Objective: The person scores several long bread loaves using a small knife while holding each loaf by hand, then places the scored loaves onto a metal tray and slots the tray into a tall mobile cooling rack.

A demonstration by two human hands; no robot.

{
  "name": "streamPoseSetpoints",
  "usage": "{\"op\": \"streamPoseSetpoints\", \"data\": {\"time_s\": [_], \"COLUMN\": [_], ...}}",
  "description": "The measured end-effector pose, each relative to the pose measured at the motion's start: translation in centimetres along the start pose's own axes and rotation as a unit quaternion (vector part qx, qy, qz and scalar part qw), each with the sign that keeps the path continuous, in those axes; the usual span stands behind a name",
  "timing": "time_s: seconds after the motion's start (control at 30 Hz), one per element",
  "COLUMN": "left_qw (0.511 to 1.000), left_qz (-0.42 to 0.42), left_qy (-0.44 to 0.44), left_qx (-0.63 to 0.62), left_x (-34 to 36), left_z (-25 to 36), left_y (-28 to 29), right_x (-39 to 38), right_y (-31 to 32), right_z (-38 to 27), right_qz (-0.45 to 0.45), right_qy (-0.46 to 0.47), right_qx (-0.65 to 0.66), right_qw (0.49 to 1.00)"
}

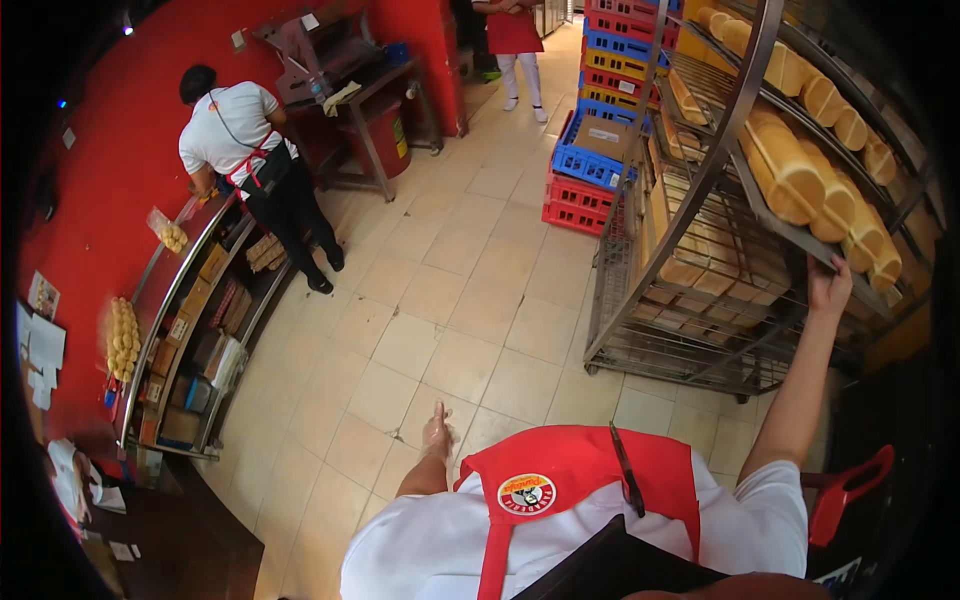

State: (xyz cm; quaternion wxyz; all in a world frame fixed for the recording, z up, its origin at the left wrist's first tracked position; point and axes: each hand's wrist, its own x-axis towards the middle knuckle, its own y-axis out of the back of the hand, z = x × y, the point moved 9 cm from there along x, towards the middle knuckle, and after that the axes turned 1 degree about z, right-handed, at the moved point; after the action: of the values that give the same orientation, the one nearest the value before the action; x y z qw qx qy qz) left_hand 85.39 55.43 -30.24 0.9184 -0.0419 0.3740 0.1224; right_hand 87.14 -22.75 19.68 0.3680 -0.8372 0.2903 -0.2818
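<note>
My right hand (829, 285) is raised to the tall metal bakery rack (700, 180) and grips the front edge of a tray (775, 215) loaded with golden bread loaves (795, 170). My left hand (437, 432) hangs low at my side over the tiled floor, fingers loosely apart, holding nothing. I wear a red apron over a white shirt.
Stacked red, blue and yellow crates (600, 110) stand beyond the rack. A person in a white shirt and dark apron (255, 165) works at a steel counter (190, 290) along the red wall. Another person (515, 45) stands far back. A red-handled object (845, 490) is at my right.
</note>
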Motion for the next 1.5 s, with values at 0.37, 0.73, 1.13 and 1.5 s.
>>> {"op": "streamPoseSetpoints", "data": {"time_s": [0.37,0.73,1.13,1.5], "left_qw": [0.969,0.732,0.654,0.494], "left_qz": [-0.231,-0.656,-0.468,-0.485], "left_qy": [0.078,0.037,-0.106,-0.113], "left_qx": [0.032,0.179,0.585,0.713], "left_x": [0.2,-29.7,-17.4,-23.1], "left_z": [7.7,12.3,-1.6,-16.5], "left_y": [-17.0,-49.7,-59.7,-74.5], "right_x": [-24.8,-34.0,-56.1,-71.6], "right_y": [6.7,6.8,32.6,47.6], "right_z": [-10.3,-19.3,-28.1,-33.7], "right_qz": [0.038,0.113,0.436,0.565], "right_qy": [0.061,0.246,0.431,0.579], "right_qx": [0.011,0.044,0.098,0.172], "right_qw": [0.997,0.962,0.784,0.562]}}
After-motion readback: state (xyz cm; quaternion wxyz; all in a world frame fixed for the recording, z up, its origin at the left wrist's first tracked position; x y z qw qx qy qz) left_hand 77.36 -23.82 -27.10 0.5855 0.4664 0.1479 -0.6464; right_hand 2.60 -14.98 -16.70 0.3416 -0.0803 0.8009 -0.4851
